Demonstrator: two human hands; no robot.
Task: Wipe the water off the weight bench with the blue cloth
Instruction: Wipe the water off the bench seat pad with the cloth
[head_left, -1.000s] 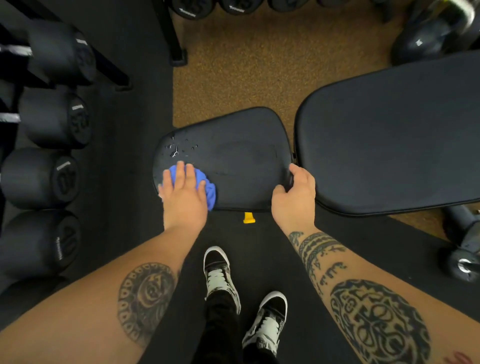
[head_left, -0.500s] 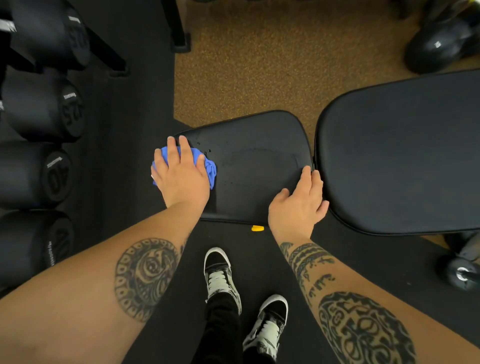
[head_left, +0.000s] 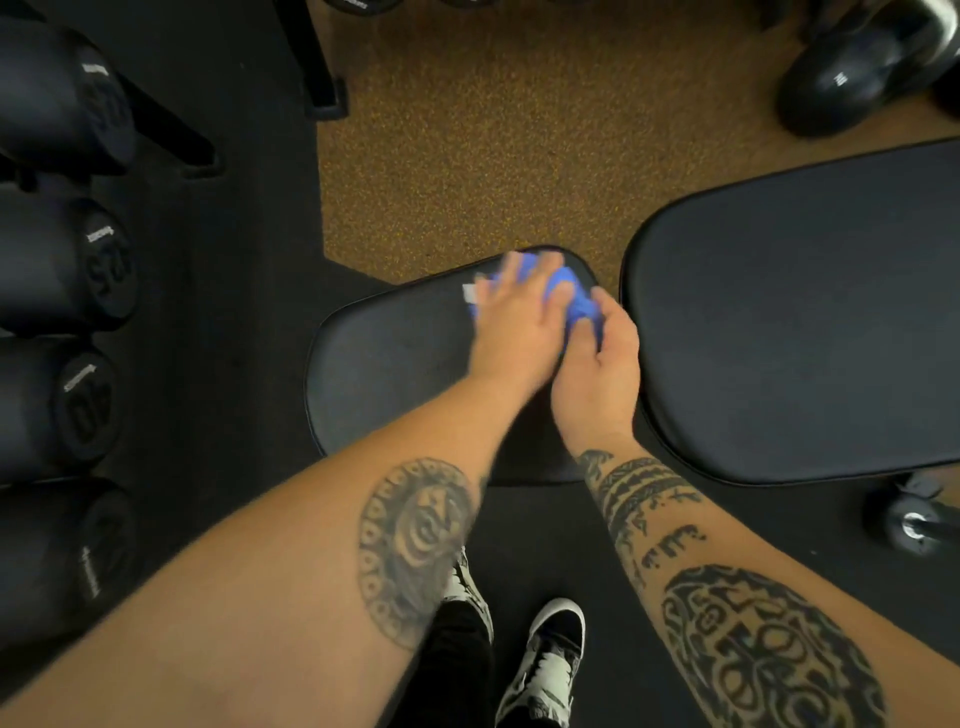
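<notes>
The black padded seat (head_left: 395, 364) of the weight bench lies below me, with the larger back pad (head_left: 789, 332) to its right. My left hand (head_left: 519, 322) presses flat on the blue cloth (head_left: 574, 299) at the seat's far right corner, blurred by motion. A white tag pokes out from the cloth's left side. My right hand (head_left: 602, 364) rests at the seat's right edge, its fingers curled and touching the cloth. I see no water drops on the visible seat surface.
A rack of black dumbbells (head_left: 78, 260) runs down the left side. Kettlebells (head_left: 852, 73) stand at the top right and a dumbbell (head_left: 909, 525) lies on the floor at right. My shoes (head_left: 550, 660) are on the black mat below the seat.
My left hand has swept the blue cloth from the seat's far left corner across to its far right corner. My right hand has moved up the seat's right edge and now touches the cloth.
</notes>
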